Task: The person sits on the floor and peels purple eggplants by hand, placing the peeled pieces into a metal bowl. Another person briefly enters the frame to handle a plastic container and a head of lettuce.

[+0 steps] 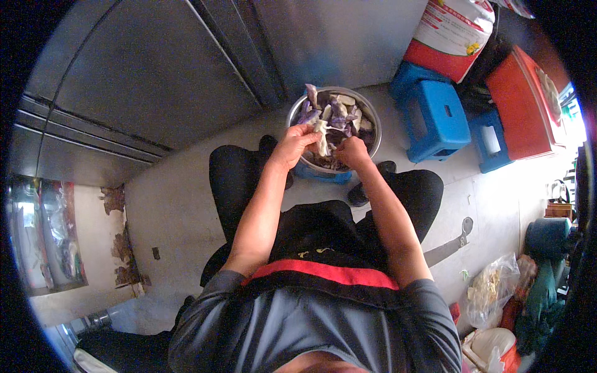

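Note:
A round metal basin [378, 120] between my knees holds many pieces of what looks like cooked eggplant [339, 111], with purple skin and pale flesh. My left hand [292, 143] is at the basin's left rim and pinches a pale, soft eggplant piece [322, 140] between thumb and fingers. A thin pale strand sticks out from that piece to the right. Low over the right side of the basin, my right hand [353, 151] is curled with its fingertips down by the pieces. Whether those fingers grip anything is hidden.
The basin stands on a blue plastic support [324, 176]. To the right are a blue stool [438, 119], a red-and-white sack [450, 39] and an orange box [522, 109]. Metal cabinet doors [154, 60] rise ahead on the left. A clear plastic bag [492, 291] lies at the lower right.

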### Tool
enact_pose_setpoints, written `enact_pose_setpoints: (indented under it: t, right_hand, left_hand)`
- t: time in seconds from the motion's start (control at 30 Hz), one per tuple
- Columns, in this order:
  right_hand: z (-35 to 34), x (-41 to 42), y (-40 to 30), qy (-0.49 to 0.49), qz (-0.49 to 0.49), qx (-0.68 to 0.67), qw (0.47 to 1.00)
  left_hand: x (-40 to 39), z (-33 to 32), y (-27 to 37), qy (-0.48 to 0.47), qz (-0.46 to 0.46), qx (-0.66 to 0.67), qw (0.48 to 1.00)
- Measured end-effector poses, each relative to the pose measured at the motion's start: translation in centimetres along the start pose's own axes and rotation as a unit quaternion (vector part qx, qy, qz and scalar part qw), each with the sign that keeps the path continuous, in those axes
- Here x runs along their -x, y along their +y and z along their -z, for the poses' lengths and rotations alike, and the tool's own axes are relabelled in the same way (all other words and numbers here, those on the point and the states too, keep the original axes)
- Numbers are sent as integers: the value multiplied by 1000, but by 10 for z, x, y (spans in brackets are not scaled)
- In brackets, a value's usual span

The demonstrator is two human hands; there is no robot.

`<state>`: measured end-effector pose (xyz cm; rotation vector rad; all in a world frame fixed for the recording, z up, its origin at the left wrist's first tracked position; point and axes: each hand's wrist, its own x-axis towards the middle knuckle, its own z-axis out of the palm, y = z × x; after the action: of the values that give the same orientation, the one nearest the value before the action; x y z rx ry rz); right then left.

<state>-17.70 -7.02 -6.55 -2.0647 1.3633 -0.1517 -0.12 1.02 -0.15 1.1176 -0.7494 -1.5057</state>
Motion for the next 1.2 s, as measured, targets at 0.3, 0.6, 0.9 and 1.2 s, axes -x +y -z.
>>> enact_pose_setpoints:
  t: [0.3, 0.6, 0.9, 1.2]
  right_hand:
    - [56, 29, -54, -8, 122, -223, 967]
    - [5, 5, -8, 74, 73, 0, 995]
    - [50, 25, -51, -19, 125, -213, 969]
    - [64, 33, -69, 78, 98, -193, 973]
  left_hand:
    - [1, 2, -9, 48, -20, -197, 979]
    - [-2, -9, -7, 19, -28, -78, 996]
    - [2, -7, -9, 99, -83, -175, 976]
    - [3, -14, -4, 23, -75, 83, 993]
